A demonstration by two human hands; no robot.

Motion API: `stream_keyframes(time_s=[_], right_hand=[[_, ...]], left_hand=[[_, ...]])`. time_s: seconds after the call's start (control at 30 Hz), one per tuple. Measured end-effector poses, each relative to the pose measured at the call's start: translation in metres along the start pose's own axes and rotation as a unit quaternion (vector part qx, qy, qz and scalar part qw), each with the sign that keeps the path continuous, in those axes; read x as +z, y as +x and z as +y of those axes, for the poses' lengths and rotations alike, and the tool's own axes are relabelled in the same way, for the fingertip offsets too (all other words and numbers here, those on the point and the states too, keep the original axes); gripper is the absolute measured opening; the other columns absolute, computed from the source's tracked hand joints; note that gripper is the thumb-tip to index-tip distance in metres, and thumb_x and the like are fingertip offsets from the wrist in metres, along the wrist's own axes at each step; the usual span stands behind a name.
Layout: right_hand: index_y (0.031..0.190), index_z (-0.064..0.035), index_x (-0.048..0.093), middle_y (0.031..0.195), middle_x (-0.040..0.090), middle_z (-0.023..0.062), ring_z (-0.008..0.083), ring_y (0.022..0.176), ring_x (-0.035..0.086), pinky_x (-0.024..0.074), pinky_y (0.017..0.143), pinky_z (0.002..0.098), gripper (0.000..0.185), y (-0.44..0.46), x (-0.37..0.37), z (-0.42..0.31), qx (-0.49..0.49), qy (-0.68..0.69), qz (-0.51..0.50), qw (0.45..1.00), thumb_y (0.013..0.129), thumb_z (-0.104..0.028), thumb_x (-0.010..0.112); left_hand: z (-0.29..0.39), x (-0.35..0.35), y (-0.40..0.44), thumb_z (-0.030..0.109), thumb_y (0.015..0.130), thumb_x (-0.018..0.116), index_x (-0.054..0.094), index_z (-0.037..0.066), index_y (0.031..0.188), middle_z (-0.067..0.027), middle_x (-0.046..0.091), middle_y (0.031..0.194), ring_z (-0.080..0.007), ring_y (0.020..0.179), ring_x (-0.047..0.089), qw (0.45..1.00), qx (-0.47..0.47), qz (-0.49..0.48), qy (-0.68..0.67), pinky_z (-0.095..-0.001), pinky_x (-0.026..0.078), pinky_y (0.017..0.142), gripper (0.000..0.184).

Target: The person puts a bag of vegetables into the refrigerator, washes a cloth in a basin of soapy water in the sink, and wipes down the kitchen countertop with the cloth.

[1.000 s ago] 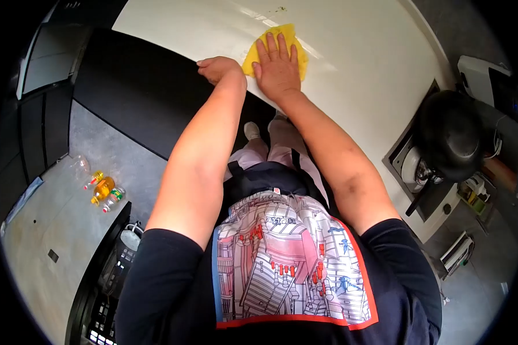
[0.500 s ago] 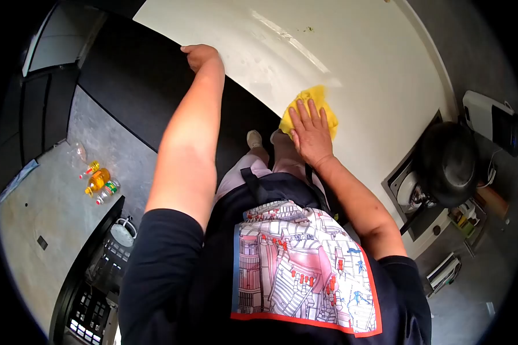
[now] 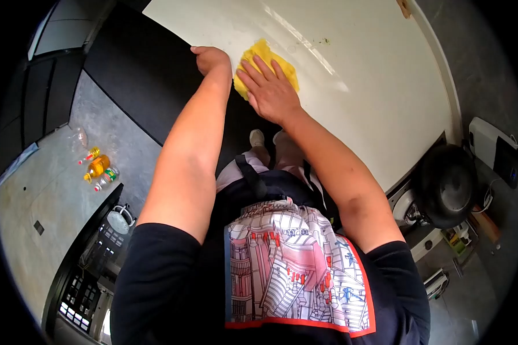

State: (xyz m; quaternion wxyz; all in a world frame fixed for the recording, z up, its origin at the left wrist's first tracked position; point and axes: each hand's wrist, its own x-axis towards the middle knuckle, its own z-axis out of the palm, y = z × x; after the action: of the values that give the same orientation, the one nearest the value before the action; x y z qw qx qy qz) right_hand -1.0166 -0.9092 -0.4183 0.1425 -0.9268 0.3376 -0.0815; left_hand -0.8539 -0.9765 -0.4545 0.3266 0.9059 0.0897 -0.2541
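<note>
A yellow cloth [image 3: 286, 70] lies on the white countertop [image 3: 374, 75] near its front edge. Spread flat on the cloth, my right hand [image 3: 270, 89] presses it down with fingers apart. My left hand [image 3: 212, 60] is at the counter's front edge, to the left of the cloth and apart from it; the thumb shows, the other fingers are mostly hidden. Small green crumbs [image 3: 325, 41] lie on the counter beyond the cloth.
A black wok [image 3: 448, 187] sits over the stove on the right, beside a white appliance [image 3: 492, 149]. Bottles with yellow liquid [image 3: 99, 166] stand or lie on the floor at the left. Dark cabinets [image 3: 34, 98] are at the far left.
My right hand has moved with the yellow cloth, first right and toward me, then back up and left along the counter. My left hand stays by the edge, shifted slightly.
</note>
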Motion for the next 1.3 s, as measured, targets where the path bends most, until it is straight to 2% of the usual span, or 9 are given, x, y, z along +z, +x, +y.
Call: stream_keyframes(time_s=[0.23,0.43,0.5,0.63,0.7,0.8,0.93,1.03,1.3], right_hand=[[0.135,-0.0164,0.045,0.144,0.038,0.0024,0.0233,0.136,0.027,0.0191,0.112,0.0472,0.049,0.002,0.006,-0.010,0.030,-0.020,0.026,0.999,0.088,-0.026,0.051],[0.134,-0.0171,0.046,0.144,0.038,0.0026,0.0240,0.136,0.029,0.0213,0.111,0.0475,0.050,-0.098,-0.021,-0.013,0.099,0.011,-0.031,0.995,0.085,-0.023,0.054],[0.134,-0.0176,0.046,0.143,0.038,0.0033,0.0240,0.135,0.029,0.0225,0.110,0.0479,0.051,-0.113,-0.030,-0.007,0.130,-0.004,-0.035,0.991,0.084,-0.023,0.055],[0.133,-0.0181,0.046,0.143,0.039,0.0037,0.0248,0.136,0.029,0.0227,0.109,0.0488,0.051,-0.101,-0.028,-0.001,0.146,-0.010,-0.016,0.989,0.083,-0.022,0.055],[0.134,-0.0172,0.045,0.143,0.038,0.0065,0.0291,0.135,0.029,0.0220,0.108,0.0502,0.051,-0.081,-0.025,0.012,0.157,-0.018,0.013,0.987,0.084,-0.021,0.051],[0.132,-0.0178,0.047,0.142,0.039,0.0046,0.0279,0.134,0.030,0.0226,0.108,0.0507,0.050,-0.059,-0.018,0.023,0.169,-0.050,0.055,0.983,0.082,-0.022,0.053],[0.131,-0.0167,0.048,0.142,0.039,0.0050,0.0268,0.136,0.027,0.0205,0.110,0.0499,0.048,-0.056,-0.013,0.027,0.178,-0.065,0.075,0.979,0.085,-0.026,0.050],[0.132,-0.0158,0.048,0.142,0.039,0.0059,0.0276,0.136,0.027,0.0204,0.110,0.0491,0.049,-0.061,-0.011,0.025,0.189,-0.041,0.079,0.978,0.084,-0.023,0.052],[0.134,-0.0161,0.046,0.144,0.036,0.0069,0.0297,0.137,0.026,0.0191,0.110,0.0507,0.052,-0.158,-0.020,-0.007,0.247,-0.053,0.016,0.968,0.083,-0.024,0.053]], left_hand=[[0.002,-0.005,-0.001,0.043,0.098,0.014,0.062,-0.014,0.089,-0.0316,0.063,0.096,-0.0445,0.094,0.061,1.000,0.013,-0.004,-0.004,-0.0480,0.048,0.088,0.075],[0.002,-0.011,-0.009,0.042,0.098,0.015,0.064,-0.010,0.091,-0.0284,0.064,0.097,-0.0430,0.096,0.061,0.998,0.059,0.014,0.029,-0.0479,0.048,0.088,0.071],[0.006,-0.016,-0.014,0.041,0.098,0.016,0.065,-0.009,0.090,-0.0279,0.064,0.098,-0.0429,0.097,0.061,0.998,0.047,0.008,0.040,-0.0478,0.048,0.088,0.071],[0.005,-0.013,-0.009,0.040,0.098,0.016,0.065,-0.009,0.090,-0.0278,0.064,0.097,-0.0428,0.097,0.061,0.997,0.051,0.017,0.062,-0.0481,0.048,0.087,0.070],[0.005,-0.010,-0.007,0.040,0.098,0.016,0.065,-0.010,0.090,-0.0282,0.064,0.096,-0.0428,0.097,0.061,0.997,0.046,0.023,0.061,-0.0482,0.048,0.087,0.070],[0.003,-0.014,-0.012,0.040,0.098,0.016,0.064,-0.011,0.090,-0.0290,0.064,0.096,-0.0432,0.097,0.061,0.997,0.046,0.022,0.061,-0.0485,0.048,0.087,0.070],[-0.002,-0.004,0.003,0.039,0.098,0.016,0.064,-0.011,0.091,-0.0294,0.063,0.099,-0.0437,0.097,0.060,0.993,0.090,0.016,0.072,-0.0483,0.048,0.088,0.070],[0.005,-0.017,-0.019,0.039,0.098,0.017,0.063,-0.012,0.092,-0.0292,0.063,0.100,-0.0435,0.098,0.060,0.997,0.062,0.001,0.049,-0.0484,0.048,0.089,0.069],[0.002,-0.013,-0.012,0.040,0.098,0.015,0.064,-0.011,0.093,-0.0279,0.063,0.100,-0.0423,0.099,0.060,0.997,0.058,-0.002,0.051,-0.0477,0.047,0.090,0.070]])
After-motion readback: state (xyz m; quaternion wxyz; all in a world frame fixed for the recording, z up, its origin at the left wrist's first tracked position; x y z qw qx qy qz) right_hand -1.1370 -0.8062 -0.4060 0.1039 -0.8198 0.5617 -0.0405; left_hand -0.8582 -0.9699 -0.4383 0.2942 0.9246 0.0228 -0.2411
